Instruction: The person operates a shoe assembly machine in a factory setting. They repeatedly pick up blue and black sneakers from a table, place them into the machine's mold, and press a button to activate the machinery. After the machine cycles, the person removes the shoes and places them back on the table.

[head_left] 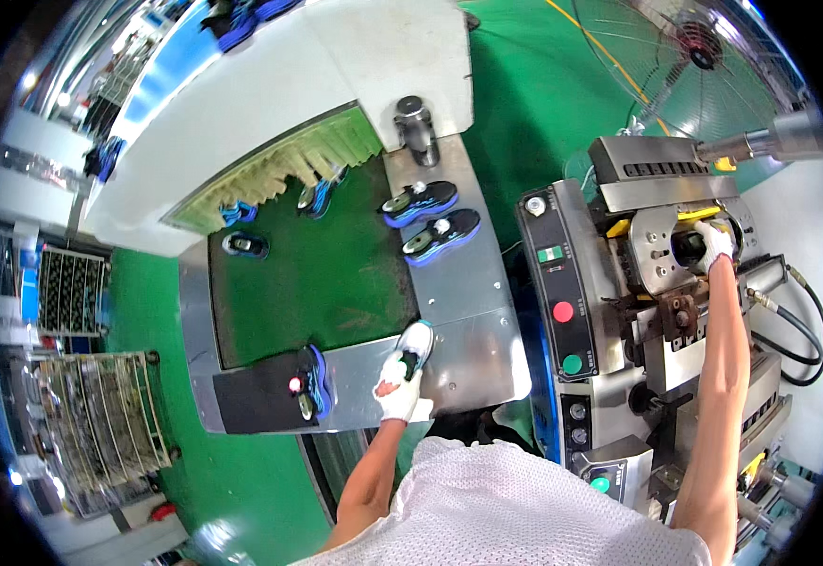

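My left hand (396,388), in a white glove, grips a white-and-dark sports shoe (418,339) by its heel end, over the front edge of the metal table (473,349). To its left a black-and-blue shoe (316,381) lies on a black mat (251,391). Far to the right my right hand (716,242), gloved too, reaches into the opening of a steel press machine (655,250). Its fingers are curled at a dark rounded thing (689,247) inside, whose kind is mostly hidden by the hand and the machine.
Two black-and-blue shoes (441,236) lie on the table's right side. More shoes (245,245) rest on a green conveyor belt (326,274) before a curtained opening (284,170). A button panel (559,283) fronts the machine. Wire racks (100,415) stand left; a large fan (699,47) stands behind.
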Demonstrator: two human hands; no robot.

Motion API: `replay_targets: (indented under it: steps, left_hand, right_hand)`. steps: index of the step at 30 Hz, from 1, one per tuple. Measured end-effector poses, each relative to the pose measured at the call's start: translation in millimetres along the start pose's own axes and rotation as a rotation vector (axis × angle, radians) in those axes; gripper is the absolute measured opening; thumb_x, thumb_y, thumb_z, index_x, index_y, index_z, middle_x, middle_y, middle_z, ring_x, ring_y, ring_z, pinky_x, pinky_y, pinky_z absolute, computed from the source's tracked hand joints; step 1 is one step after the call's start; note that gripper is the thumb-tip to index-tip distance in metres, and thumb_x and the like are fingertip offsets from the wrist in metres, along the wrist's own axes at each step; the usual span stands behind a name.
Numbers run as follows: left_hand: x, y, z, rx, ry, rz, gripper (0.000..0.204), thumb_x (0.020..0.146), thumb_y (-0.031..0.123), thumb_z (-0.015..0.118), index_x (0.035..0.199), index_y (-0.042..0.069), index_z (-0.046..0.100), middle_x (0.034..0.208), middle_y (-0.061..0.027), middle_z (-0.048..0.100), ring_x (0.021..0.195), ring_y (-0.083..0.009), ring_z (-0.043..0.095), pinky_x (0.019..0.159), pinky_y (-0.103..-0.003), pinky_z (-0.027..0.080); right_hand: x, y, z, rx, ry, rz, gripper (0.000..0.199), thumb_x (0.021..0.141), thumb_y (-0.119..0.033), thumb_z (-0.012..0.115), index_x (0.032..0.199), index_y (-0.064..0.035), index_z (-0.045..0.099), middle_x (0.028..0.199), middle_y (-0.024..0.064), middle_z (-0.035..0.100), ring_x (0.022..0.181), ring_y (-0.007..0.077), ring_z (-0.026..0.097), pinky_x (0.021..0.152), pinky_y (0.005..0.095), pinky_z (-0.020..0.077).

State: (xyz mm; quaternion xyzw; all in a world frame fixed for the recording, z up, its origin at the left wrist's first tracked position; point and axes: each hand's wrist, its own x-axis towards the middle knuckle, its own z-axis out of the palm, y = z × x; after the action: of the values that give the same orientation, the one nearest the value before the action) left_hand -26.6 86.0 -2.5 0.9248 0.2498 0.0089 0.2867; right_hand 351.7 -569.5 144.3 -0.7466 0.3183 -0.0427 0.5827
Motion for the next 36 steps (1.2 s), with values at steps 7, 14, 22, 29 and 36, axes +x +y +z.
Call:
replay_targets:
  steps: [7, 14, 22, 29, 36]
  left_hand:
    - [28.8, 35.8, 10.4, -0.293, -0.045, 0.021, 0.049, 0.083, 0.026, 0.075, 0.124, 0.002, 0.062, 0.122, -0.0210, 0.066, 0.115, -0.0386, 0.062, 0.101, -0.043, 0.049]
    - [69.4, -15.3, -12.9, -0.434, -0.169, 0.253, 0.079, 0.084, 0.035, 0.079, 0.144, 0.000, 0.043, 0.142, -0.0252, 0.050, 0.129, -0.0413, 0.052, 0.110, -0.045, 0.043]
    - [323.5, -215.9, -150.8, -0.164, 0.323, -0.002, 0.082, 0.097, 0.037, 0.066, 0.153, -0.009, 0.029, 0.155, -0.0291, 0.037, 0.143, -0.0415, 0.041, 0.120, -0.046, 0.034]
    - [493.7, -282.3, -231.9, 0.027, 0.316, 0.028, 0.067, 0.093, 0.027, 0.071, 0.147, 0.000, 0.043, 0.145, -0.0266, 0.047, 0.130, -0.0442, 0.049, 0.109, -0.049, 0.041]
    - [455.2, -270.5, -210.2, 0.095, 0.361, 0.223, 0.028, 0.099, 0.020, 0.063, 0.119, 0.001, 0.064, 0.118, -0.0196, 0.065, 0.113, -0.0390, 0.058, 0.099, -0.047, 0.046]
  right_hand:
    - [-323.6, -18.8, 116.5, -0.459, 0.070, -0.652, 0.081, 0.099, -0.020, 0.066, 0.162, -0.0017, 0.019, 0.164, 0.0216, 0.031, 0.152, 0.0293, 0.032, 0.122, 0.0398, 0.0293]
    - [-402.3, 162.6, 170.0, -1.733, 0.159, -0.604, 0.098, 0.082, -0.034, 0.063, 0.161, 0.0013, 0.019, 0.166, 0.0308, 0.016, 0.157, 0.0441, 0.011, 0.127, 0.0558, 0.0024]
    - [-470.1, 104.2, 179.2, -1.146, 0.034, -0.104, 0.104, 0.080, -0.026, 0.079, 0.161, -0.0007, 0.019, 0.165, 0.0285, 0.023, 0.152, 0.0404, 0.027, 0.124, 0.0466, 0.0226]
    - [-552.2, 197.6, 132.2, -1.334, -0.191, 0.069, 0.094, 0.078, -0.031, 0.077, 0.154, 0.0028, 0.035, 0.153, 0.0287, 0.043, 0.143, 0.0410, 0.041, 0.119, 0.0454, 0.0332]
    - [-566.6, 139.2, 191.7, -1.195, -0.164, 0.260, 0.080, 0.085, -0.037, 0.074, 0.149, 0.0014, 0.044, 0.145, 0.0251, 0.055, 0.135, 0.0370, 0.054, 0.112, 0.0425, 0.0422]
